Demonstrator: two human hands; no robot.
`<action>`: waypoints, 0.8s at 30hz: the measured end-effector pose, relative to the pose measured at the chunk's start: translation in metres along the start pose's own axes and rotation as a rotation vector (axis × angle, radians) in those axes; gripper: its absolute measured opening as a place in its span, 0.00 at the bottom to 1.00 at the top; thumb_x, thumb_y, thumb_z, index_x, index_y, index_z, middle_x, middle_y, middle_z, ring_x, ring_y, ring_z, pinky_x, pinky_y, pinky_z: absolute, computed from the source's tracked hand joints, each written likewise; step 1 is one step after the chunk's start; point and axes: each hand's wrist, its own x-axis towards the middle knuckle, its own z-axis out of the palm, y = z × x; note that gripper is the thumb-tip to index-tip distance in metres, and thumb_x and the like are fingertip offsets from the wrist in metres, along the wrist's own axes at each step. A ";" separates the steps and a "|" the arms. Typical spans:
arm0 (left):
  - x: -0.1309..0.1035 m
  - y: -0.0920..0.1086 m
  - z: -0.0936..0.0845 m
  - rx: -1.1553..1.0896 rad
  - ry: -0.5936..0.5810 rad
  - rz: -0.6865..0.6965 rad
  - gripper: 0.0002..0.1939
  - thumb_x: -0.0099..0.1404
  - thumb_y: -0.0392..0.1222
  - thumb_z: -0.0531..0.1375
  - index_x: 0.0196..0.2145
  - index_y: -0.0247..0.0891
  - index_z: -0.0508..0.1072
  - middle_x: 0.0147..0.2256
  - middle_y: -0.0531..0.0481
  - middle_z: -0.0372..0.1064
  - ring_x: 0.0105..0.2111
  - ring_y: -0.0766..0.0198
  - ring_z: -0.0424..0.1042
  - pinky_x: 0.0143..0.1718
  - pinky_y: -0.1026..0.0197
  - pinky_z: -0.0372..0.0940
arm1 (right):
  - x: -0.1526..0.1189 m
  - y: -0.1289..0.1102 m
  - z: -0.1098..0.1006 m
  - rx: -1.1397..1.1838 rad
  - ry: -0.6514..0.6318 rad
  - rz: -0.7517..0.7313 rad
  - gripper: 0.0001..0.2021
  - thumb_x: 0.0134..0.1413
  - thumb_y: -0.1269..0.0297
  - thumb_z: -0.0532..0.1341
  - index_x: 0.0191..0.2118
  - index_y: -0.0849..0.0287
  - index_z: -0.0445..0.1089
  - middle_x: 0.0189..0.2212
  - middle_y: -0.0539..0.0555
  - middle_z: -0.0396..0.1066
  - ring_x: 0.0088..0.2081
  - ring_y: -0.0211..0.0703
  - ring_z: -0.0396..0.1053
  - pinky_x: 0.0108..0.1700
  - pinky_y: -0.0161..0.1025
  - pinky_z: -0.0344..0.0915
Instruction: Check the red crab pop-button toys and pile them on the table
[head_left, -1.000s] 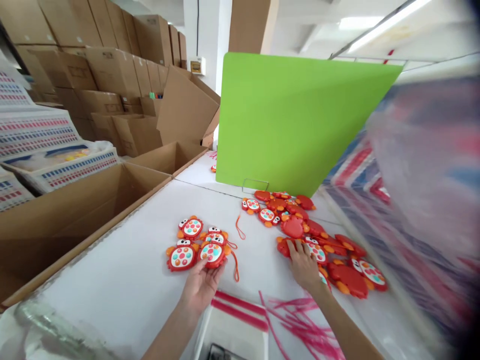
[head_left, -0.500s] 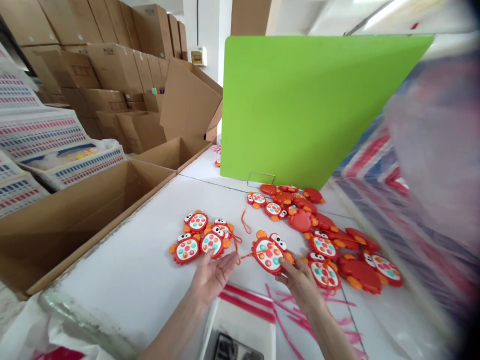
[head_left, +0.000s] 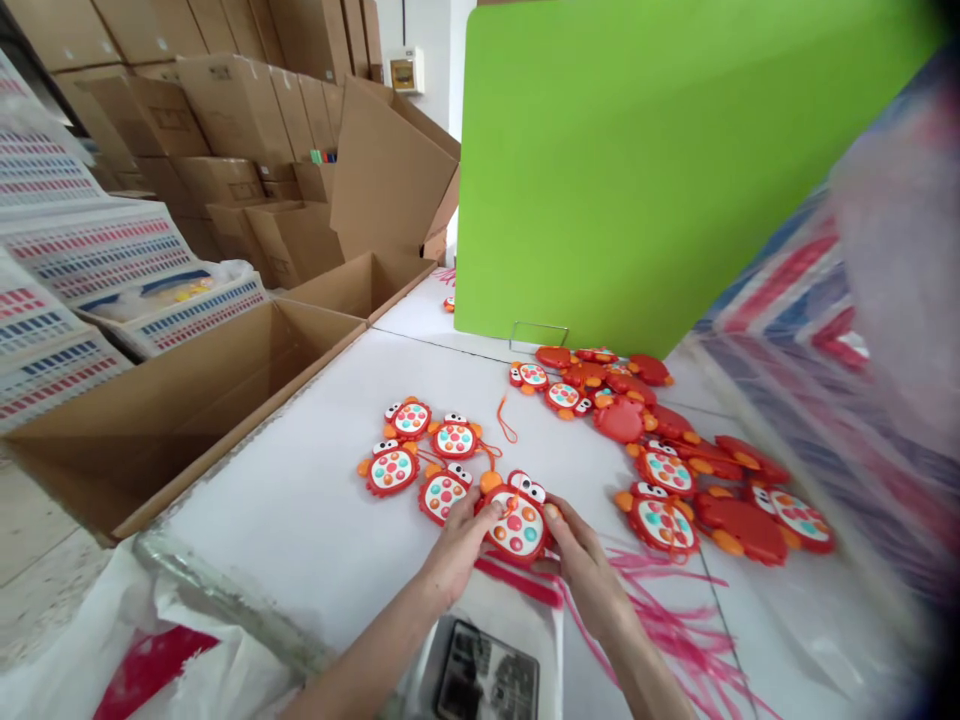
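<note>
Both my hands hold one red crab toy [head_left: 517, 522] with coloured dots, face up, low over the white table [head_left: 300, 500]. My left hand [head_left: 459, 545] grips its left edge and my right hand [head_left: 581, 565] grips its right edge. Just left of it lies a group of several crab toys [head_left: 420, 455] with orange cords. A larger pile of crab toys [head_left: 660, 450] spreads to the right, some face down.
A green divider board [head_left: 637, 170] stands behind the pile. Open cardboard boxes [head_left: 172, 400] flank the table's left side, with stacked cartons behind. Pink strips [head_left: 675, 630] lie near my right arm. A clear bag over a dark device [head_left: 487, 680] sits at the near edge.
My right hand took a crab toy from the right pile and carried it left to the middle. My left hand left the small group and closed on the same toy.
</note>
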 end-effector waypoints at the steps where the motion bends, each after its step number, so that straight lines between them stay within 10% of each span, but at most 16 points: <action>1: -0.002 -0.001 -0.001 0.024 0.010 0.011 0.30 0.53 0.50 0.67 0.50 0.38 0.64 0.48 0.41 0.67 0.46 0.54 0.68 0.40 0.59 0.66 | 0.001 0.001 0.002 -0.005 0.017 -0.020 0.23 0.47 0.48 0.63 0.45 0.58 0.66 0.31 0.52 0.74 0.31 0.45 0.72 0.29 0.39 0.69; 7: -0.016 0.002 0.000 0.372 -0.063 0.212 0.32 0.48 0.38 0.69 0.50 0.37 0.64 0.43 0.44 0.70 0.42 0.55 0.69 0.41 0.61 0.64 | 0.005 0.014 0.012 -0.066 0.064 -0.103 0.21 0.45 0.49 0.64 0.40 0.59 0.68 0.27 0.50 0.73 0.30 0.43 0.70 0.32 0.37 0.68; 12: -0.010 0.005 -0.008 0.227 0.007 0.206 0.33 0.44 0.35 0.71 0.49 0.36 0.66 0.40 0.44 0.71 0.39 0.56 0.71 0.38 0.63 0.66 | 0.006 0.029 0.003 -0.386 0.091 -0.254 0.21 0.55 0.48 0.54 0.46 0.59 0.66 0.33 0.54 0.75 0.32 0.44 0.72 0.31 0.37 0.70; 17: 0.020 0.022 -0.023 0.021 0.189 0.248 0.30 0.41 0.41 0.72 0.42 0.35 0.68 0.34 0.45 0.72 0.28 0.59 0.72 0.26 0.63 0.66 | 0.018 0.030 -0.061 -0.889 0.286 -0.490 0.21 0.54 0.50 0.53 0.45 0.60 0.67 0.43 0.62 0.71 0.47 0.53 0.68 0.47 0.51 0.65; 24: 0.054 0.043 -0.037 -0.098 0.265 0.320 0.24 0.45 0.38 0.71 0.38 0.36 0.66 0.30 0.50 0.70 0.25 0.65 0.71 0.24 0.67 0.65 | 0.033 0.020 -0.139 -1.189 0.531 -0.437 0.22 0.50 0.52 0.52 0.46 0.61 0.67 0.49 0.67 0.65 0.54 0.64 0.58 0.53 0.60 0.55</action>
